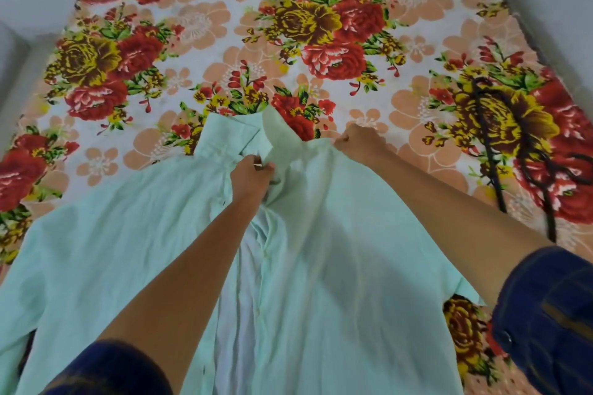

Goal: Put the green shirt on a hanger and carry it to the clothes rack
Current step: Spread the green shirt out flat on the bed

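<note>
The pale green shirt (112,250) lies spread front-up on the bed, collar pointing away from me, its front placket parted down the middle. My left hand (252,178) pinches the left front edge just below the collar. My right hand (359,143) is closed on the right shoulder of the shirt near the collar. A black hanger (495,151) lies on the bed to the right of the shirt, apart from both hands.
The bed is covered by a floral sheet (224,42) in red, yellow and peach. White walls border it on the left (19,9) and the upper right. My dark blue sleeves show at the bottom of the view.
</note>
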